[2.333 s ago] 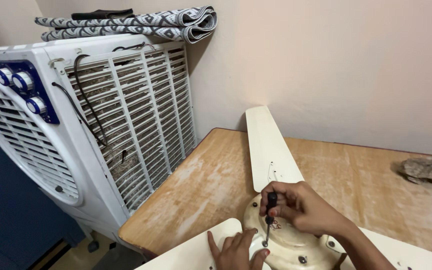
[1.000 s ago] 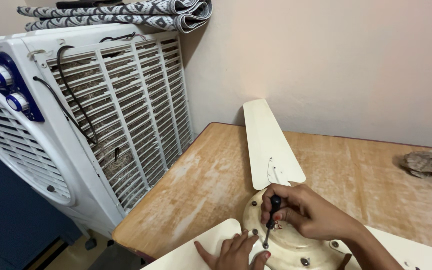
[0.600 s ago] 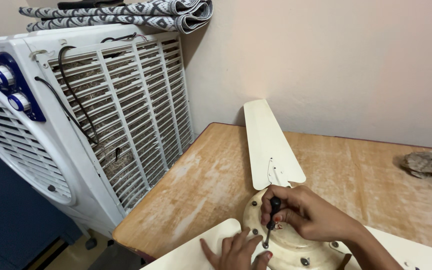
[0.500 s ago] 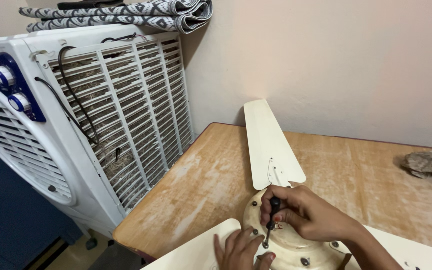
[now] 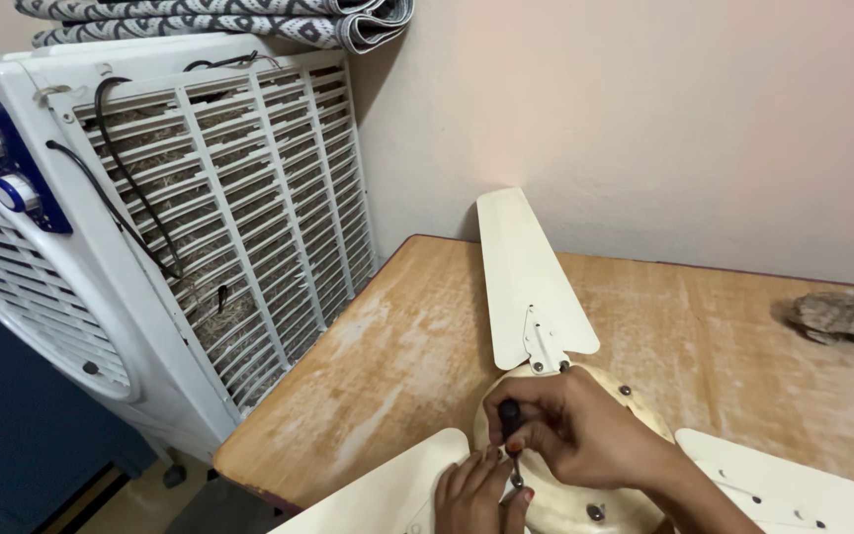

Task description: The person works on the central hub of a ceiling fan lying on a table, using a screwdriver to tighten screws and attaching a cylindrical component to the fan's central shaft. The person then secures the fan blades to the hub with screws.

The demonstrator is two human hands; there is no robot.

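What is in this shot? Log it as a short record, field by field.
surface: worn wooden table
main item: cream ceiling fan motor housing with blades attached
right hand: grips a dark-handled screwdriver, tip down on the housing
left hand: fingers resting by the screwdriver tip
beside table: white air cooler, folded patterned cloth on top
far right: brownish rag

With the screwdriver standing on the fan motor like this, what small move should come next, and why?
Probably turn the screwdriver further. The right hand grips its dark handle upright over the cream motor housing, and the left hand fingertips pinch around the tip, apparently steadying it.
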